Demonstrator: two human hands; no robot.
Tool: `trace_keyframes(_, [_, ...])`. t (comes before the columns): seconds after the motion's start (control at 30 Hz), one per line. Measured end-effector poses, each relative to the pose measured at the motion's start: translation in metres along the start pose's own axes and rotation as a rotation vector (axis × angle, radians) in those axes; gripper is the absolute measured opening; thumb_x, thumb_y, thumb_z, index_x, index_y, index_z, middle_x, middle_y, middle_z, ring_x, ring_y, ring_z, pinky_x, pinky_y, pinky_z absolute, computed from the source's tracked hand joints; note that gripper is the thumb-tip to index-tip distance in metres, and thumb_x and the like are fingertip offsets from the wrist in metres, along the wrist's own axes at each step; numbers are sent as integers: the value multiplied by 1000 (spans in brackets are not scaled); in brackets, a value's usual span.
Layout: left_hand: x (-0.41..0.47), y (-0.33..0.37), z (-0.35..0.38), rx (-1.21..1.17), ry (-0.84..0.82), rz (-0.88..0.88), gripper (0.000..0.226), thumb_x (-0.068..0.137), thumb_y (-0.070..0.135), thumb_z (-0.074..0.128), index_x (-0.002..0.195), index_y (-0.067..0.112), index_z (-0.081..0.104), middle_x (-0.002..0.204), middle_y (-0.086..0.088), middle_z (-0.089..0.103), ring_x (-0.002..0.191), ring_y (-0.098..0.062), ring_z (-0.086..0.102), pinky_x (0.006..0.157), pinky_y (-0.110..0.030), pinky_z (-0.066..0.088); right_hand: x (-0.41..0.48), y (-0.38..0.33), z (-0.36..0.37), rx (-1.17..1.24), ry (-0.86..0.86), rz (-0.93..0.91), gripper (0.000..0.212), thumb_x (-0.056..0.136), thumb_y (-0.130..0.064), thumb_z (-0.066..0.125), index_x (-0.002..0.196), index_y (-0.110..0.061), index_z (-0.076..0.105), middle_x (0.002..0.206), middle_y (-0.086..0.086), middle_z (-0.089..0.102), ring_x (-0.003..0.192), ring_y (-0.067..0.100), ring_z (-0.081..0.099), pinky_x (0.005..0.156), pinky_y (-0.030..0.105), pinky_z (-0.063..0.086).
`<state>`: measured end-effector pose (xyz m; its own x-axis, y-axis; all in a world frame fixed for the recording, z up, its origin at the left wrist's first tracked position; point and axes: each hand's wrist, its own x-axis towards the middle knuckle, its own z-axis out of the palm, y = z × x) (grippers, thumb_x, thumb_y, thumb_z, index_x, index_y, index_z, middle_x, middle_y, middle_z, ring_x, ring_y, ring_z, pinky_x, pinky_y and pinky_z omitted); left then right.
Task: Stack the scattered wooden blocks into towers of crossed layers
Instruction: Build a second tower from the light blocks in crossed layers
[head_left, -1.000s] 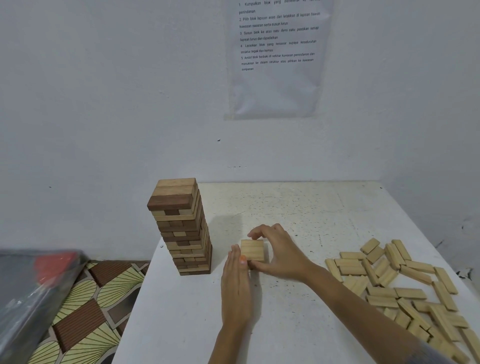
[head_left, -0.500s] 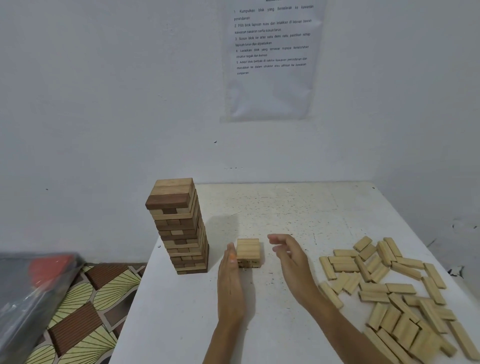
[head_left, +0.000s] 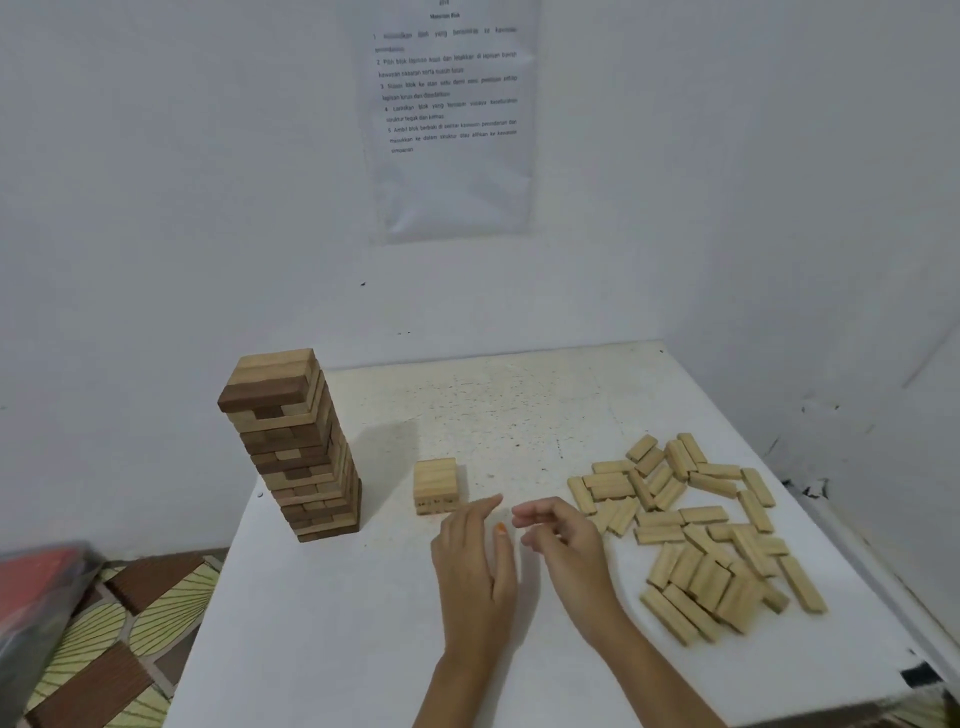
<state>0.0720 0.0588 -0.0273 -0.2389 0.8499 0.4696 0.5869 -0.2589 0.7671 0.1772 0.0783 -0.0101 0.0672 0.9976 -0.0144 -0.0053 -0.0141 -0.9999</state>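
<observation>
A tall tower (head_left: 297, 447) of light and dark wooden blocks in crossed layers stands at the table's left edge. To its right sits a short stack (head_left: 436, 486) of light blocks, two layers high. A scattered pile of light blocks (head_left: 696, 535) lies on the right of the table. My left hand (head_left: 475, 553) hovers just in front and right of the short stack, fingers straight, holding nothing. My right hand (head_left: 563, 540) is beside it, between the stack and the pile, fingers loosely bent and empty.
The white table (head_left: 363, 623) sits in a corner, walls behind and to the right. A printed sheet (head_left: 452, 119) hangs on the back wall. A dark bag with red inside (head_left: 36, 597) and a patterned floor mat (head_left: 130, 639) lie at the lower left.
Both hands have left the short stack and drawn back towards me and to the right. The stack stands free. The camera view has shifted to the right.
</observation>
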Motion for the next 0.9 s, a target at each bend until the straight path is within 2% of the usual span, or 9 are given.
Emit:
trace_keyframes(0.2, [-6,40,37,-77,-135,37,30,89,32,35,112,33,54,113,26,55,112,8,43,96,-7,22,-13,-7,-53,45,125,-8,33,87,14,49,91,-11,71,87,3,71,85,13,67,75,23,54])
trace_keyframes(0.4, [-17,76,75,-143,-357,65,25,86,14,51,104,30,59,103,20,59,101,1,48,92,-12,30,-25,-4,-115,-46,325,-30,38,84,17,49,86,-14,70,84,-1,71,83,13,65,73,22,53])
trace_keyframes(0.5, [-24,83,93,-148,-481,112,21,90,14,54,107,24,62,106,12,61,103,-7,52,91,-23,40,-38,-7,-142,-178,381,-85,34,85,14,54,86,-16,69,87,-2,70,78,3,62,71,12,49])
trace_keyframes(0.6, [-27,89,109,-92,-560,163,22,90,20,53,109,18,63,108,6,63,103,-12,54,91,-30,44,-45,-1,-163,-358,434,-85,31,81,8,63,90,-21,66,93,-2,65,76,9,56,68,12,47])
trace_keyframes(0.67, [-29,91,117,-58,-584,185,23,89,20,56,111,17,63,109,3,63,103,-14,54,90,-30,44,-47,7,-173,-494,432,-72,31,79,2,69,96,-23,64,97,0,58,77,12,52,72,12,46])
trace_keyframes(0.77, [-31,92,123,-31,-616,174,22,89,14,62,111,15,62,108,2,62,103,-14,51,87,-25,43,-49,18,-181,-571,398,-53,35,77,-6,77,109,-14,65,103,5,50,83,6,51,77,5,41])
trace_keyframes(0.83, [-33,92,124,-20,-622,174,21,88,11,62,109,14,62,106,2,61,101,-13,50,85,-24,43,-49,24,-182,-603,384,-32,37,78,-11,78,113,-11,66,105,6,48,92,14,53,87,17,45])
trace_keyframes(0.9, [-34,91,125,-17,-623,173,21,88,7,61,107,14,62,104,3,61,99,-11,49,84,-24,44,-49,28,-181,-624,392,-42,32,78,-13,78,109,-11,69,102,4,50,100,24,53,90,38,48])
